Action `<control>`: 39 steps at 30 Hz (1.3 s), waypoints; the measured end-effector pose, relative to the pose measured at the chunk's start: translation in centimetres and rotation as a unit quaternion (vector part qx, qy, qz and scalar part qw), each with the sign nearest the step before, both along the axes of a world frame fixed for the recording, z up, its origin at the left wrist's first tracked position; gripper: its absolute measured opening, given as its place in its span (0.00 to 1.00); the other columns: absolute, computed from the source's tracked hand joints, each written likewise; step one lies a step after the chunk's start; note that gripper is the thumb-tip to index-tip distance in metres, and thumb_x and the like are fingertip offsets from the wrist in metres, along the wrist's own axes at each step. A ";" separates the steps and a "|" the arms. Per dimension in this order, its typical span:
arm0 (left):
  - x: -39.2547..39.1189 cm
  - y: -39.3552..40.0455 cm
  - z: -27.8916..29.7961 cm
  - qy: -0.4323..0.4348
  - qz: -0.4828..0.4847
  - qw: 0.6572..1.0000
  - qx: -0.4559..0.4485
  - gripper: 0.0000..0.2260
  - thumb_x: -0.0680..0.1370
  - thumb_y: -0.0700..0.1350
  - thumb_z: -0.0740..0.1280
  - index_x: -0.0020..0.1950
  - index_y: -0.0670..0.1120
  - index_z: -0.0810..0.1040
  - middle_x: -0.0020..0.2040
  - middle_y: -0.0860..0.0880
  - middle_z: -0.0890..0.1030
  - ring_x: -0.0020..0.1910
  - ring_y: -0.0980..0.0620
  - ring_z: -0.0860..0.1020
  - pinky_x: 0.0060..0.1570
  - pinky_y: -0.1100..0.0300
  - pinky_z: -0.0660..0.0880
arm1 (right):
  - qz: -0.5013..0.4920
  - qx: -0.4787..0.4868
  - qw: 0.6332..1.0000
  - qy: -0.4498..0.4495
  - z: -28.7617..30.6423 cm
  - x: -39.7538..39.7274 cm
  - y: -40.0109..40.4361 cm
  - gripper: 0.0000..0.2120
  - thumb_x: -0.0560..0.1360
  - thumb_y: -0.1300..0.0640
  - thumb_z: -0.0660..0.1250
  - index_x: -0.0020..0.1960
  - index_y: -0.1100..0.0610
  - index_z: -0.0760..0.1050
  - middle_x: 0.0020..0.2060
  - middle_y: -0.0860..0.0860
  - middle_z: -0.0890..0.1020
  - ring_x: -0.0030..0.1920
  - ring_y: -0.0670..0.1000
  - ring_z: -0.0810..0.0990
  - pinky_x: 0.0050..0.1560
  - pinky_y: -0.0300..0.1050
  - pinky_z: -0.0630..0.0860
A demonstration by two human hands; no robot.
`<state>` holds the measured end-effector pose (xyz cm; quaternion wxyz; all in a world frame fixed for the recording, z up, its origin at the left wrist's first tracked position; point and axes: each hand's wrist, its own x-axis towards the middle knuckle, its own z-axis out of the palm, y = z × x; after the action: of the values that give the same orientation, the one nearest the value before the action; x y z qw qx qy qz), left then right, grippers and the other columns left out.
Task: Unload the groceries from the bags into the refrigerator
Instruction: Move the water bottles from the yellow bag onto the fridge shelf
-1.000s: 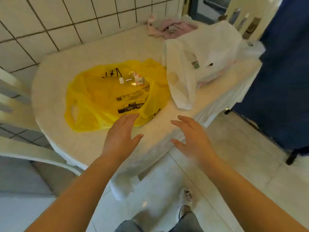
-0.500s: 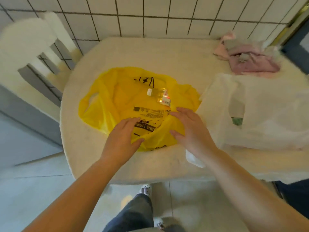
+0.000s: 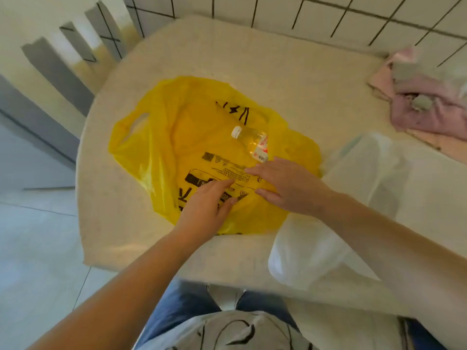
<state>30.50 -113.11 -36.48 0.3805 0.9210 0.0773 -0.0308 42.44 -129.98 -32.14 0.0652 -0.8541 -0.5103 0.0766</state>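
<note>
Head view | yellow bag (image 3: 177, 152) pressed flat by left hand (image 3: 206, 210) and right hand (image 3: 288, 188), fingers straight | bottle (image 3: 251, 142) lies on bag, beyond right hand | unloading judged barely begun; white bag (image 3: 353, 198) untouched beside it.

My hands lie on a bright yellow bag (image 3: 177, 137) printed with black marks and lettering. The bottle (image 3: 251, 141) on it is clear with a white cap and a red-and-white label. Beside it sits a white bag (image 3: 353, 188). The table (image 3: 278, 72) is cream, the cloth (image 3: 429, 107) pink, the wall tiles (image 3: 328, 13) white with dark lines.
</note>
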 end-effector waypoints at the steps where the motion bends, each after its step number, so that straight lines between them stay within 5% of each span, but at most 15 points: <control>1: -0.2 -0.6 -0.2 0.005 0.009 1.000 0.002 0.20 0.79 0.50 0.60 0.70 0.47 0.68 0.65 0.48 0.74 0.65 0.49 0.69 0.63 0.55 0.66 | 0.021 -0.021 1.000 0.009 -0.1 0.5 -0.2 0.23 0.73 0.47 0.61 0.65 0.56 0.73 0.56 0.52 0.81 0.57 0.53 0.79 0.61 0.52 0.70; 10: -3.4 -6.8 -0.8 -0.070 0.073 0.994 0.047 0.18 0.79 0.54 0.53 0.62 0.51 0.76 0.56 0.51 0.80 0.55 0.51 0.76 0.56 0.55 0.70 | 0.142 -0.049 0.989 -0.011 -1.6 0.9 -4.8 0.21 0.75 0.45 0.54 0.61 0.52 0.75 0.44 0.50 0.83 0.46 0.52 0.82 0.59 0.57 0.72; 13: -3.8 -8.7 -1.0 -0.061 0.082 0.992 0.079 0.18 0.79 0.53 0.53 0.61 0.49 0.77 0.55 0.51 0.81 0.54 0.48 0.77 0.57 0.48 0.72 | 0.148 -0.037 0.988 -0.025 -1.9 1.3 -6.5 0.23 0.76 0.42 0.53 0.60 0.52 0.77 0.42 0.50 0.83 0.45 0.51 0.82 0.56 0.54 0.75; 17: -4.5 -11.0 -1.8 -0.013 0.086 0.991 0.097 0.19 0.79 0.54 0.52 0.62 0.51 0.77 0.55 0.51 0.81 0.55 0.48 0.78 0.57 0.42 0.72 | 0.120 -0.053 0.991 0.014 -1.8 0.8 -7.8 0.33 0.74 0.33 0.42 0.67 0.48 0.71 0.54 0.50 0.82 0.56 0.52 0.79 0.56 0.48 0.74; 21: -4.9 -12.0 -1.9 0.004 0.095 0.990 0.103 0.21 0.79 0.56 0.50 0.62 0.51 0.77 0.56 0.51 0.81 0.56 0.48 0.78 0.57 0.44 0.73 | 0.073 -0.099 0.992 0.037 -1.8 0.8 -7.5 0.22 0.80 0.41 0.48 0.71 0.44 0.64 0.65 0.48 0.74 0.63 0.50 0.73 0.52 0.44 0.71; 25: -3.6 -11.2 -0.7 -0.077 0.139 0.980 0.121 0.17 0.78 0.52 0.56 0.57 0.47 0.79 0.50 0.49 0.83 0.49 0.47 0.80 0.49 0.52 0.76 | 0.073 -0.068 0.995 0.031 -1.6 1.3 -6.1 0.17 0.81 0.49 0.52 0.68 0.47 0.69 0.59 0.50 0.76 0.59 0.51 0.74 0.49 0.44 0.71; 30: -0.3 -9.0 -0.1 -0.043 0.129 0.982 0.134 0.17 0.77 0.50 0.64 0.64 0.48 0.75 0.59 0.49 0.79 0.59 0.47 0.75 0.58 0.52 0.71 | 0.154 -0.070 0.986 -0.008 -1.8 1.8 -3.5 0.15 0.80 0.56 0.55 0.64 0.50 0.71 0.58 0.50 0.76 0.56 0.53 0.76 0.53 0.50 0.73; 35: 1.6 -8.2 -1.3 0.066 0.036 0.982 0.175 0.27 0.76 0.55 0.65 0.73 0.52 0.63 0.70 0.52 0.68 0.69 0.50 0.65 0.67 0.53 0.64 | 0.078 -0.164 0.983 -0.022 -2.4 3.2 -4.3 0.24 0.78 0.44 0.57 0.72 0.46 0.60 0.66 0.48 0.72 0.64 0.52 0.72 0.61 0.51 0.67; 39: 1.8 -7.6 -1.7 0.088 0.010 0.979 0.182 0.31 0.75 0.56 0.66 0.75 0.54 0.58 0.72 0.52 0.65 0.71 0.50 0.62 0.69 0.54 0.62 | 0.044 -0.192 0.980 -0.041 -2.4 3.9 -5.1 0.27 0.74 0.37 0.59 0.69 0.45 0.62 0.63 0.48 0.74 0.62 0.53 0.73 0.60 0.51 0.69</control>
<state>32.34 -120.67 -38.15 0.1982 0.9678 0.1237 -0.0935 46.34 -135.12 -34.59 -0.1243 -0.8300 -0.5250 0.1413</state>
